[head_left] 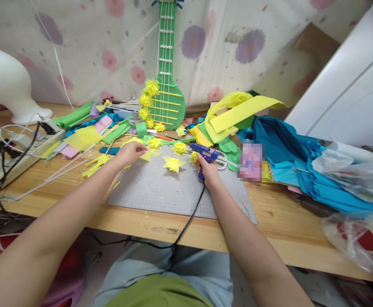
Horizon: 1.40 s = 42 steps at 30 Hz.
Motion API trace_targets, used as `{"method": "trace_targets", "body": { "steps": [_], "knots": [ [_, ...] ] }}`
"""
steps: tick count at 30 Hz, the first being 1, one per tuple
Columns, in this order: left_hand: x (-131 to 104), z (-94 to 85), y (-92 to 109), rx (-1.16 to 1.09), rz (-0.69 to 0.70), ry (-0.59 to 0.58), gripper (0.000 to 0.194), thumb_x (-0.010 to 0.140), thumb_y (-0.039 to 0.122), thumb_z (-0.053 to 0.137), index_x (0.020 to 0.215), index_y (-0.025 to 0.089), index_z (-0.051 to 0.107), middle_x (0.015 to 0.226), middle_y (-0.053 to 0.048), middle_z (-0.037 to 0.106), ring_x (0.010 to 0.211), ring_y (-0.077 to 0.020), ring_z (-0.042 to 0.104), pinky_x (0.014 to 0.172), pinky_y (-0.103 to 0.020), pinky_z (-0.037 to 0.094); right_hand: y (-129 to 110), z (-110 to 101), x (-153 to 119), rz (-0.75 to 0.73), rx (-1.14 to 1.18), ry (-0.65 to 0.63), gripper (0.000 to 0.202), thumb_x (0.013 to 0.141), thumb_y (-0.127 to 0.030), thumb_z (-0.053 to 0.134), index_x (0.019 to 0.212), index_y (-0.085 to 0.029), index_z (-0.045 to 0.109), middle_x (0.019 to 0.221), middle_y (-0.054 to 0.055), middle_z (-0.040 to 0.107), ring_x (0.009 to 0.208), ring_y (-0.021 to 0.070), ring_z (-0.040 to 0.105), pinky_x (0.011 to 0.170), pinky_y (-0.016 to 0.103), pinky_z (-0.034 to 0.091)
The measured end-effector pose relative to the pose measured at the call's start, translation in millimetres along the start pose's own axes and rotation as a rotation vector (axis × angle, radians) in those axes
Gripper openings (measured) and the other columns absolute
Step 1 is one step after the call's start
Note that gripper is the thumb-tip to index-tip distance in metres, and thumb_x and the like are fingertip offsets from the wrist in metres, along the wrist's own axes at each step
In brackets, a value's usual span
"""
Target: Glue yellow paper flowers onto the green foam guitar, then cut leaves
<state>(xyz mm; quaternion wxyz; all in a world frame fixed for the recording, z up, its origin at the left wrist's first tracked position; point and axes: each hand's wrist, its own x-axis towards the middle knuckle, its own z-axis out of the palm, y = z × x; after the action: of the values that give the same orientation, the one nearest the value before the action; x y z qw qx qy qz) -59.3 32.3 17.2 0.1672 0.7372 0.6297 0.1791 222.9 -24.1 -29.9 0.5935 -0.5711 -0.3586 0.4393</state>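
Observation:
My right hand (209,168) grips a blue glue gun (203,151), its nozzle pointing left and its black cord hanging over the table's front edge. My left hand (132,153) is closed in a pinch at a yellow paper piece (146,156) over the far left of the grey cutting mat (160,194). Between the hands lie a star-shaped yellow paper flower (172,164) and two ruffled ones, a left flower (154,143) and a right flower (179,148). Another yellow flower (193,158) is partly hidden by the glue gun.
A green paper-covered instrument model (170,104) with yellow flowers leans at the back. Blue crepe paper (279,145) and yellow paper strips (244,115) lie right; scraps, a power strip (39,149) and a white foam head (7,81) stand left. White-handled scissors (222,161) lie behind the right hand.

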Motion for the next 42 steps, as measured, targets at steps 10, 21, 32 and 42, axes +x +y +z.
{"method": "trace_targets", "body": {
  "steps": [10, 21, 32, 42],
  "knots": [
    [-11, 9.9, 16, -0.185, -0.056, 0.181, 0.013, 0.078, 0.030, 0.050, 0.078, 0.018, 0.055, 0.083, -0.004, 0.065, 0.080, -0.0182, 0.062, 0.069, -0.028, 0.047, -4, 0, -3, -0.039, -0.032, -0.032, 0.039, 0.059, -0.054, 0.068, 0.062, -0.018, 0.056, 0.054, -0.002, 0.057, 0.035, 0.0057, 0.039, 0.035, 0.022, 0.033],
    [-23, 27.0, 63, -0.598, -0.016, 0.055, 0.013, 0.072, 0.022, 0.060, 0.082, 0.016, 0.055, 0.074, -0.002, 0.062, 0.060, -0.0131, 0.062, 0.048, -0.024, 0.052, -7, 0, -17, -0.203, -0.330, -0.328, 0.034, 0.062, -0.052, 0.067, 0.067, -0.019, 0.064, 0.052, -0.001, 0.055, 0.055, 0.0132, 0.052, 0.052, 0.024, 0.041],
    [-22, 25.8, 69, -0.436, 0.077, 0.131, 0.015, 0.075, 0.028, 0.058, 0.086, 0.017, 0.055, 0.079, -0.002, 0.063, 0.061, -0.0113, 0.063, 0.046, -0.020, 0.049, -8, 0, -17, -0.257, -0.372, -0.356, 0.034, 0.064, -0.050, 0.067, 0.079, -0.020, 0.067, 0.063, 0.001, 0.062, 0.064, 0.0157, 0.057, 0.061, 0.027, 0.044],
    [-28, 22.5, 78, -0.481, 0.070, 0.087, 0.013, 0.074, 0.027, 0.057, 0.084, 0.018, 0.054, 0.075, -0.001, 0.062, 0.064, -0.0121, 0.062, 0.045, -0.020, 0.050, -9, -1, -16, -0.254, -0.407, -0.330, 0.039, 0.066, -0.054, 0.063, 0.080, -0.019, 0.066, 0.065, 0.002, 0.062, 0.066, 0.0172, 0.058, 0.061, 0.028, 0.045]
  ]
}}
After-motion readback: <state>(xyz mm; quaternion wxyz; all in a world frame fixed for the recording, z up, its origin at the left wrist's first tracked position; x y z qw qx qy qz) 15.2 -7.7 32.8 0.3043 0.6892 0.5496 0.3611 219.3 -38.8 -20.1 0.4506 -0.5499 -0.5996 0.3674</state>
